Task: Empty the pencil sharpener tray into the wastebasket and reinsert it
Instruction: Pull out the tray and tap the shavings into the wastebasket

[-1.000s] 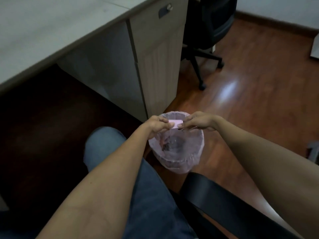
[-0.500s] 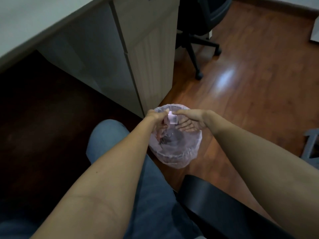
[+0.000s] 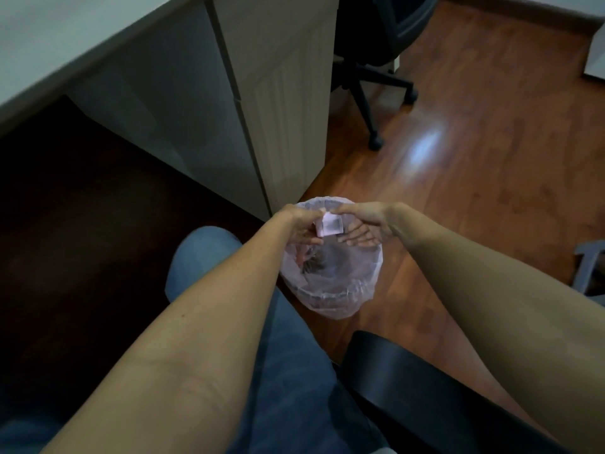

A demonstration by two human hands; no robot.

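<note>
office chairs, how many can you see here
2: one black office chair behind the desk cabinet at top centre, wheeled base showing; one under the person, its black armrest at lower right.

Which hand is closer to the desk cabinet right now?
Left. The left hand is above the wastebasket on the desk cabinet side; the right hand is farther out, over the floor side.

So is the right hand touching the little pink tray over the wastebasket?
Touching. The head view shows the right hand pinching the tray's top corner above the wastebasket.
</note>
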